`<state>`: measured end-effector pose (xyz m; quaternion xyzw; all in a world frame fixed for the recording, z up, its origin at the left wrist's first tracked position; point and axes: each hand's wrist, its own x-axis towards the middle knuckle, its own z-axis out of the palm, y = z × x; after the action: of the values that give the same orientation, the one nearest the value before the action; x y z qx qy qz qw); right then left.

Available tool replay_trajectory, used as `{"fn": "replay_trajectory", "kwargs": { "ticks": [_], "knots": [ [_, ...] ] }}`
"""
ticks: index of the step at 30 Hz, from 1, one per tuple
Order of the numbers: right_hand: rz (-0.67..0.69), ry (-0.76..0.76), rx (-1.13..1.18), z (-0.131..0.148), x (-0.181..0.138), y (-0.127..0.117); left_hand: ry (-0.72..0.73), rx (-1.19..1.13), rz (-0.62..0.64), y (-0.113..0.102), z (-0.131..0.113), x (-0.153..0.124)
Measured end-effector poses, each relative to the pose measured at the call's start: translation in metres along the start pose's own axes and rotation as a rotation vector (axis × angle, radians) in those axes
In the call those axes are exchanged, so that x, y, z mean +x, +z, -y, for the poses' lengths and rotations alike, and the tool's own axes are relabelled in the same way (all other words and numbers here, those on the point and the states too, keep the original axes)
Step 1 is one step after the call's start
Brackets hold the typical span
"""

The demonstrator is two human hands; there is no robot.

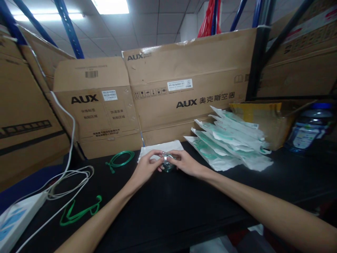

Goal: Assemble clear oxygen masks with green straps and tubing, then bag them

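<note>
Both of my hands meet over a clear, greenish oxygen mask (168,166) with a small silvery metal strip, at the middle of the black table. My left hand (150,162) pinches its left side between thumb and fingers. On the other side, my right hand (185,162) grips the mask with thumb and forefinger at the strip. Part of the mask is hidden by the fingers. Just behind the hands lies a flat white pouch (150,149). A coil of green tubing (121,160) rests to the left, and a green elastic strap (81,212) lies nearer to me.
Several white-and-green pouches (229,140) are piled at the right, before an open carton (273,123) and a blue-capped bottle (306,128). White cables (71,181) and a power strip (22,219) occupy the left. Cardboard panels (168,116) wall off the back.
</note>
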<state>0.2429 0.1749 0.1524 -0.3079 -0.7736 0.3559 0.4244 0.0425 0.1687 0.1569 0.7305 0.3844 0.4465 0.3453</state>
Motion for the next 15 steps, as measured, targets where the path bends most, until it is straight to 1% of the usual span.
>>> {"fn": "replay_trajectory", "kwargs": {
  "ticks": [2,4,7,11,13,15],
  "knots": [
    [-0.043,0.001,-0.036,-0.0008,0.0002,-0.0004,0.011,0.036,-0.085,-0.0004,-0.0002,-0.0005],
    [-0.093,-0.004,-0.077,-0.0019,0.0004,-0.0013,0.009,0.103,-0.13,-0.0009,-0.0008,-0.0016],
    [-0.157,-0.023,-0.129,-0.004,0.0005,-0.0027,0.002,0.199,-0.086,-0.0004,-0.0015,-0.0039],
    [-0.183,-0.045,-0.171,-0.0053,-0.0004,-0.0025,0.005,0.201,0.02,0.0037,-0.0001,-0.0061],
    [-0.182,-0.051,-0.191,-0.004,-0.0014,-0.0017,0.004,0.193,0.036,0.0055,0.0009,-0.0066],
    [-0.179,-0.059,-0.212,-0.0013,-0.0028,-0.0007,0.0,0.192,0.026,0.0063,0.0009,-0.007]
  ]
}}
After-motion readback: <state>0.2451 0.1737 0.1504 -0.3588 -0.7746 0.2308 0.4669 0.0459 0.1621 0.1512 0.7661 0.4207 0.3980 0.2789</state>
